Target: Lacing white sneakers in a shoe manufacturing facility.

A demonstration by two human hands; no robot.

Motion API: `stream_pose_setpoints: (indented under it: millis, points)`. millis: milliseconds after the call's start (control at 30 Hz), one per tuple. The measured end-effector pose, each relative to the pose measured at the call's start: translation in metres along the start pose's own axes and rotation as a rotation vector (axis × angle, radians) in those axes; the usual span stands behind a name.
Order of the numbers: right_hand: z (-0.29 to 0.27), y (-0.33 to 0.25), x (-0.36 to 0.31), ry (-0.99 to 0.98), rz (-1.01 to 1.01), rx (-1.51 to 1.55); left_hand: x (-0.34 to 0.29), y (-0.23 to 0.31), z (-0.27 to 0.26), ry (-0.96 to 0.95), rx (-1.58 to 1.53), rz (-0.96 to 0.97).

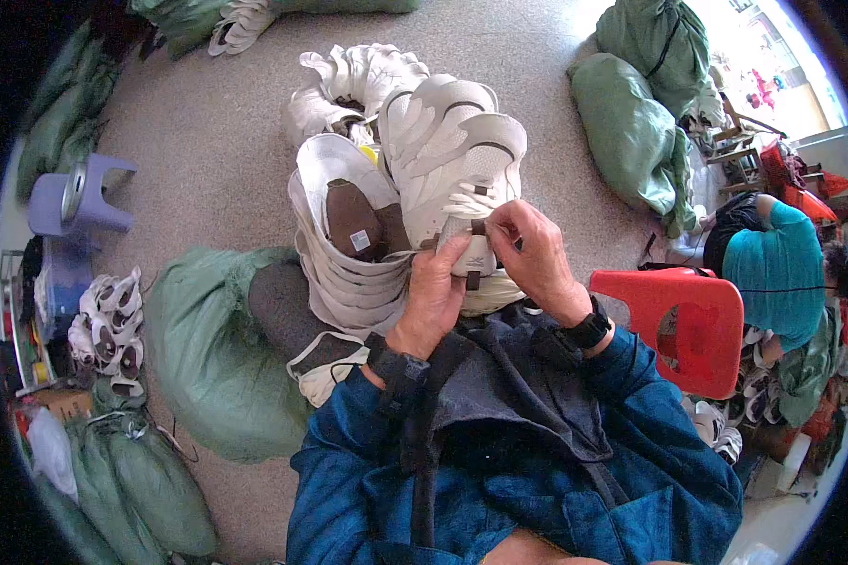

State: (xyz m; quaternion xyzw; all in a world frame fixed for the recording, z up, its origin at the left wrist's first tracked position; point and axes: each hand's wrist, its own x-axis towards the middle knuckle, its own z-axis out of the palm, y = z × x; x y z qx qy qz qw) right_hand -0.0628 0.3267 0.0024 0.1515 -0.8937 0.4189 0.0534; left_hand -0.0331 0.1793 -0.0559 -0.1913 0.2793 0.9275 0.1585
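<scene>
In front of my lap, my left hand [433,287] grips the side of the pale tongue [475,261] of a white shoe upper, thumb lying along it. My right hand [534,252] closes in a pinch at the tongue's other edge, beside a dark brown strip [478,227]. Whether it holds the strip or the tongue's edge is hidden by the fingers. White laces [468,201] cross the upper just beyond. Farther out, more white uppers [433,122] lie overlapped. Left of my hands sits a nested stack of white uppers [349,292], with a brown lining and a small white label in the top one.
A green sack [221,348] bulges at my left, and more green sacks [622,122] stand at the far right. A red plastic stool [674,330] is close on my right, with a person in teal [773,268] beyond it. A purple stool [83,198] stands at left.
</scene>
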Motion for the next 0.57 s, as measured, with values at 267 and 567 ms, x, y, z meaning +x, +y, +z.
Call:
stream_pose_setpoints:
  millis: [267, 567]
  points:
    - [-0.006, -0.01, 0.008, -0.064, -0.311, -0.163, -0.01, -0.003, -0.004, -0.048, 0.033, 0.012]
    - [-0.004, -0.011, 0.036, -0.299, -0.519, -0.287, -0.009, -0.01, -0.001, -0.084, 0.003, 0.135]
